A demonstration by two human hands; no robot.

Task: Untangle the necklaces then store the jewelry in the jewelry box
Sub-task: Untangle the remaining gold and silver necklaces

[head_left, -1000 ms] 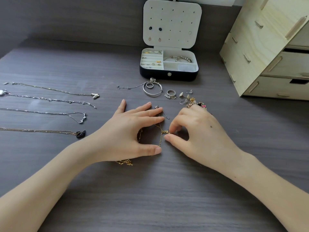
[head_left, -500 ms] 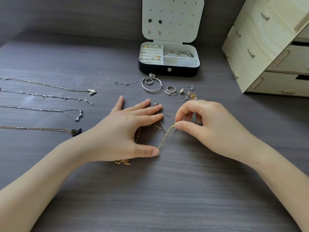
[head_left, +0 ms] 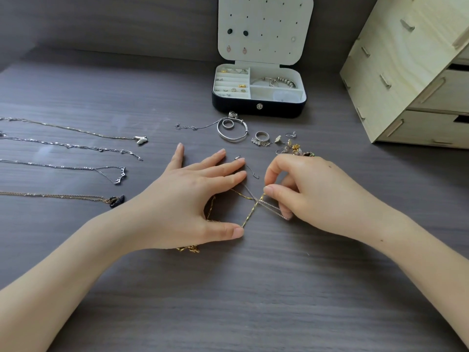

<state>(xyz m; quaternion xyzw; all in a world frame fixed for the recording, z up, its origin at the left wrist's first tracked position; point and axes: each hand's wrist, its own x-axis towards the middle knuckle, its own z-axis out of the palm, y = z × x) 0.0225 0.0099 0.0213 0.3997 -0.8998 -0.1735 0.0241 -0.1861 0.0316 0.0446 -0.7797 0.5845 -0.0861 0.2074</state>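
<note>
A gold chain (head_left: 250,213) crossed by a thin silver chain (head_left: 272,208) lies tangled on the dark table between my hands. My left hand (head_left: 193,199) presses flat on the gold chain, thumb tip pinning it and fingers straight. My right hand (head_left: 312,191) pinches the chains at the crossing between thumb and forefinger, lifted slightly. The open jewelry box (head_left: 258,107), black outside and white inside, stands at the back centre with earrings and a bracelet in it. Several untangled necklaces (head_left: 71,143) lie in rows at the left.
A silver bangle with rings (head_left: 232,132), a ring (head_left: 261,138) and a small heap of earrings (head_left: 291,147) lie in front of the box. A pale wooden drawer unit (head_left: 411,72) stands at the back right.
My right hand has gone from pinching low on the table to lifting the crossing of the chains, stretching the gold chain up from my left thumb. The left hand stayed in place.
</note>
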